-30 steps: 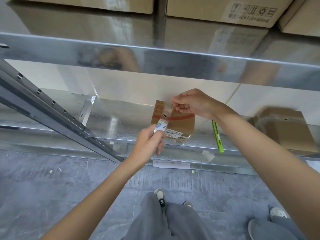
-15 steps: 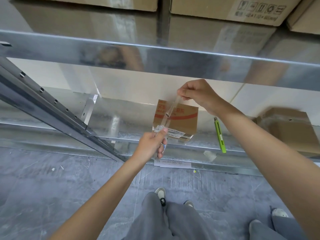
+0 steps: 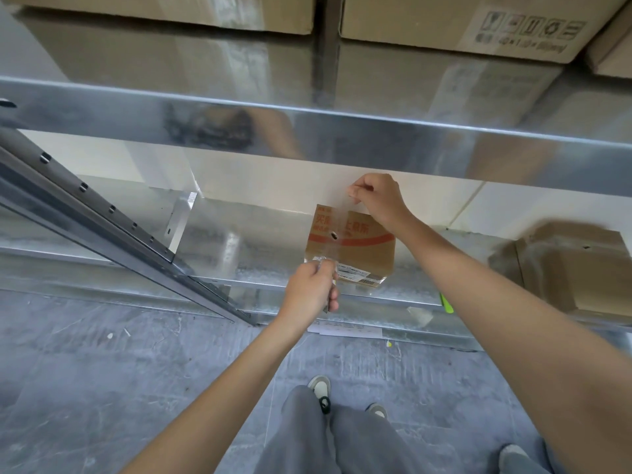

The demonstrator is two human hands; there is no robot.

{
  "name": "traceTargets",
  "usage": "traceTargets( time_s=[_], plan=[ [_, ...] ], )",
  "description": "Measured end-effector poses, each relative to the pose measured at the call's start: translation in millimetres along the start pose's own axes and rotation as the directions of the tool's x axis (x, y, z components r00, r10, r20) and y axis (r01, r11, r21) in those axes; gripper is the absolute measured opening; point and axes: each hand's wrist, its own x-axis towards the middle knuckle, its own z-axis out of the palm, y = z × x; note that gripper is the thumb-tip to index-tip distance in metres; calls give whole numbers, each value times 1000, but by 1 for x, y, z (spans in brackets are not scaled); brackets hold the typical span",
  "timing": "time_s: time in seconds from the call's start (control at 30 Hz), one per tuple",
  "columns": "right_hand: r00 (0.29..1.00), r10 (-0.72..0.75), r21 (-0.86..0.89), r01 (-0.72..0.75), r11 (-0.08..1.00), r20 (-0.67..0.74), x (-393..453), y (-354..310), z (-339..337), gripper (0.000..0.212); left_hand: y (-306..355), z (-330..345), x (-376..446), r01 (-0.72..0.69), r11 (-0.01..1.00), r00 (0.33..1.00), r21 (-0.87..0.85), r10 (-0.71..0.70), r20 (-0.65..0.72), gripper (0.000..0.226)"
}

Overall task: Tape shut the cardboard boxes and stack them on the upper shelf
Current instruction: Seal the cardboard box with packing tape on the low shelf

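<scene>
Nearest the camera, grey trousers point(image 3: 328, 436) and 2 pale shoes point(image 3: 320, 388) are seen on the grey concrete floor point(image 3: 85, 388). A second person's grey trouser leg and shoe point(image 3: 513, 455) are cut off at the lower right corner.

Further out, the left hand point(image 3: 309, 290) is raised at the front edge of the lower metal shelf point(image 3: 246, 265); its grip is clenched round a tape dispenser, of which only a small part shows. A strip of clear tape point(image 3: 337, 230) is stretched from this hand up to the right hand point(image 3: 378, 200), whose grip is pinched on the tape's free end. The strip is held above a small cardboard box point(image 3: 362, 248) with red print and a white barcode label, which rests on the lower shelf; whether the tape touches the box cannot be told.

To the right on the same shelf, a green utility knife point(image 3: 446, 302) is partly hidden by the right forearm, and a plain cardboard box point(image 3: 574, 268) is seen blurred beyond it.

Farthest away, 3 large cardboard boxes point(image 3: 455, 25) are set side by side on the upper shelf point(image 3: 307, 131).
</scene>
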Motion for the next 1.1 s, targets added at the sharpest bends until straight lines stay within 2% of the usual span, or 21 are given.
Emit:
traceTargets(
  time_s=[0.23, 0.47, 0.63, 0.73, 0.83, 1.0, 1.1],
  plan=[
    [999, 45, 22, -46, 999, 27, 4, 5, 8, 14, -1, -1, 3, 35, 999, 999, -10, -35, 3, 25],
    [993, 105, -80, -100, 992, 57, 11, 10, 14, 24, -6, 0, 7, 53, 998, 999, -21, -53, -7, 26],
    [971, 202, -121, -187, 975, 126, 14, 11, 14, 21, -14, 3, 9, -2, 999, 997, 33, 4, -76, 18],
    [933, 306, -137, -284, 949, 189, 19, 8, 11, 24, -20, 2, 8, -110, 994, 986, 15, 111, -128, 29],
    [902, 381, -160, -353, 922, 205, 19, 4, 9, 21, -22, 0, 9, -208, 976, 976, 57, 211, -51, 51],
    [845, 488, -145, -467, 872, 217, 16, 2, 6, 22, -26, -6, 13, -166, 985, 986, 52, 166, -5, 56],
    [870, 454, -54, -453, 890, 192, 13, 8, 7, 22, -29, -9, 16, -145, 989, 989, 24, 145, 11, 59]
  ],
)
